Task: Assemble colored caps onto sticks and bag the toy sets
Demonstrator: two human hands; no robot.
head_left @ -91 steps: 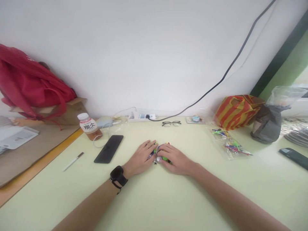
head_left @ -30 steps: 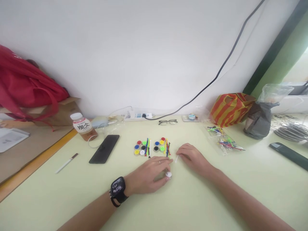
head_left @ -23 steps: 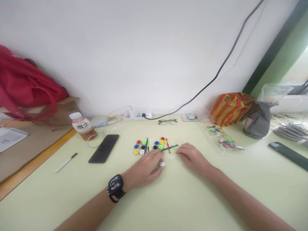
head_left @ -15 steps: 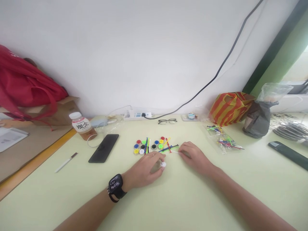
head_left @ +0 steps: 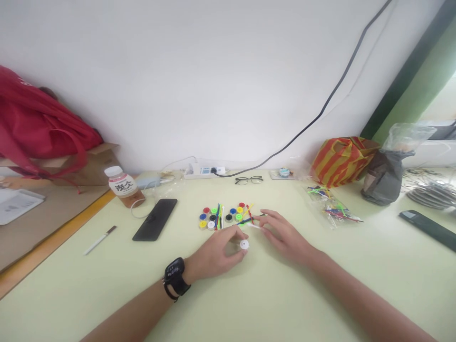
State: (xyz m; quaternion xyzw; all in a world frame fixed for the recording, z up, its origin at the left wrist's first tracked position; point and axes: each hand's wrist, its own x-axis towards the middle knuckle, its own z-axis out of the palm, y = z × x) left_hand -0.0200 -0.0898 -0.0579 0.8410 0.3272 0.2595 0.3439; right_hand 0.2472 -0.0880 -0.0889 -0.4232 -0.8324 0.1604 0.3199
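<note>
My left hand (head_left: 221,249) pinches a small round white-topped plastic piece (head_left: 244,244) between thumb and fingers, just above the table. To its right, my right hand (head_left: 285,236) has the end of a thin white plastic stick (head_left: 253,226) at its fingertips, with the index finger raised. The stick points left towards the white piece, apart from it. Beyond my hands sit several small round pieces with coloured tops, among them a yellow one (head_left: 203,224) and a red one (head_left: 242,205). Coloured plastic sticks (head_left: 219,217) lie between them, and a red stick (head_left: 250,216) crosses others near my right fingers.
A black phone (head_left: 155,219), a marker pen (head_left: 100,240) and a drink bottle (head_left: 125,187) are on the left. Glasses (head_left: 249,180) and a power strip (head_left: 204,171) lie by the wall. Clear bags of coloured sticks (head_left: 333,209) and a striped bag (head_left: 338,161) stand right.
My right fingers have spread and shifted left, bringing the white stick nearer my left hand. The white piece in my left hand now shows its round top more fully.
</note>
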